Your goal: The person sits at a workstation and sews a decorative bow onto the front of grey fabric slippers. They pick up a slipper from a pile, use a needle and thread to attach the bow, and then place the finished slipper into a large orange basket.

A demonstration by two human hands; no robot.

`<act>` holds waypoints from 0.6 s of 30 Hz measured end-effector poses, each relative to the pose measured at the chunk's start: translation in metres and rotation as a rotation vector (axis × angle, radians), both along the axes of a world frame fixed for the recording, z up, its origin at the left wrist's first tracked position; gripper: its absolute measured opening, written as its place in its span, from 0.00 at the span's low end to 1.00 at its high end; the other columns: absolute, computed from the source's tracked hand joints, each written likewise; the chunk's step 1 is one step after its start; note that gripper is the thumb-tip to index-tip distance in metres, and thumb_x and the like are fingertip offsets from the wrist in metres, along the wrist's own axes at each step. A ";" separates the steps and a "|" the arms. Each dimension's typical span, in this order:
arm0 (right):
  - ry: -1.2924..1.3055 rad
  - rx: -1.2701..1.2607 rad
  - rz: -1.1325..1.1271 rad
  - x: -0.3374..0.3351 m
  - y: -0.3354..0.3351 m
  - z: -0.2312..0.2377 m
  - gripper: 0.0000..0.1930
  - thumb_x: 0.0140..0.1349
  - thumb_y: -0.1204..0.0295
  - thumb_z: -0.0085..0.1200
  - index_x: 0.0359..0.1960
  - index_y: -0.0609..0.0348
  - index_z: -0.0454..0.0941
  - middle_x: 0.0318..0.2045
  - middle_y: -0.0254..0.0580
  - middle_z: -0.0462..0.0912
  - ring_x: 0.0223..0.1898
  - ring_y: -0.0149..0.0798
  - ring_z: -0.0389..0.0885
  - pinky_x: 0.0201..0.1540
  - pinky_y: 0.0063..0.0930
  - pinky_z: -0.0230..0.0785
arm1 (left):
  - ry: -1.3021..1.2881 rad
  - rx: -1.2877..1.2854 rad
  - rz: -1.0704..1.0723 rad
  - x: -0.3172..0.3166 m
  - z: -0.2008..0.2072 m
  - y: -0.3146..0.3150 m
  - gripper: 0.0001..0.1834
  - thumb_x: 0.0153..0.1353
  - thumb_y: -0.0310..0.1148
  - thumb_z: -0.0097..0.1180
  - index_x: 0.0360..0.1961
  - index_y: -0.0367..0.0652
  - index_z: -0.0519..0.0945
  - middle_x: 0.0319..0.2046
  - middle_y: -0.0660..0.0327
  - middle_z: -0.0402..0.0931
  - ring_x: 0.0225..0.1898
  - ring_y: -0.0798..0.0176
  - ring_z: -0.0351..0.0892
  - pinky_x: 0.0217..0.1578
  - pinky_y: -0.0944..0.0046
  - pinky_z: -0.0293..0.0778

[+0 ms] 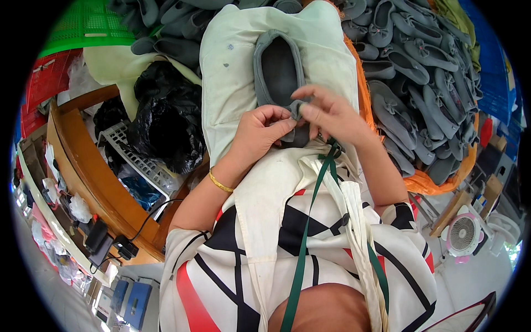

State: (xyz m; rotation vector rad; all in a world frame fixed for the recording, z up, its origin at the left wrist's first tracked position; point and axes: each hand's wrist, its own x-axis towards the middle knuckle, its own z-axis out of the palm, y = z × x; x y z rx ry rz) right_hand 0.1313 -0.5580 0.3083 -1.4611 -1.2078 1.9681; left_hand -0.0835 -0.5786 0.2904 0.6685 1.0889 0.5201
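A grey slip-on shoe (258, 77) lies on a pale cloth-covered cushion (227, 72) in front of me, its opening up and its toe end towards my body. My left hand (260, 130), with a gold bangle at the wrist, is closed in a pinch on the shoe near its toe. A small folded grey piece, perhaps a bow, shows between the two hands. Close against it on the right is my right hand (334, 116), its fingers bent and partly smeared by motion. Whether it grips anything there is unclear. The shoe's toe is partly covered by my hands.
Many grey shoes with bows (420, 83) fill an orange sack (467, 160) on the right. More grey shoes (180, 47) lie at the far left. Left of the cushion are a black plastic bag (160, 105), a white crate (124, 146) and a wooden drawer (91, 160). Green straps (308, 221) hang over me.
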 end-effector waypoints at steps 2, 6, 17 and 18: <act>-0.073 0.247 -0.083 0.004 0.009 -0.012 0.14 0.68 0.71 0.52 0.54 0.55 0.77 0.28 0.33 0.78 0.29 0.28 0.81 0.28 0.24 0.69 | -0.006 0.074 -0.012 -0.002 -0.004 -0.001 0.08 0.64 0.31 0.61 0.43 0.41 0.81 0.35 0.66 0.81 0.32 0.77 0.77 0.28 0.76 0.73; -0.547 0.863 0.408 -0.006 0.014 -0.020 0.16 0.52 0.81 0.56 0.43 0.54 0.81 0.31 0.43 0.79 0.35 0.50 0.78 0.38 0.39 0.71 | -0.053 0.034 -0.001 -0.006 0.003 0.005 0.07 0.65 0.29 0.58 0.43 0.43 0.78 0.35 0.67 0.79 0.33 0.78 0.75 0.29 0.76 0.72; -0.091 0.315 -0.130 -0.030 -0.015 -0.026 0.06 0.61 0.76 0.57 0.40 0.59 0.81 0.29 0.44 0.80 0.30 0.35 0.79 0.36 0.28 0.72 | 0.192 0.268 -0.078 -0.032 0.016 0.016 0.08 0.62 0.28 0.65 0.41 0.40 0.82 0.27 0.74 0.75 0.25 0.82 0.67 0.26 0.79 0.64; -0.132 0.410 -0.151 -0.026 -0.012 -0.017 0.06 0.61 0.76 0.58 0.39 0.60 0.81 0.29 0.44 0.80 0.31 0.35 0.79 0.35 0.27 0.72 | 0.206 0.292 -0.073 -0.032 0.013 0.013 0.08 0.62 0.28 0.65 0.41 0.40 0.83 0.27 0.74 0.76 0.26 0.82 0.68 0.27 0.78 0.65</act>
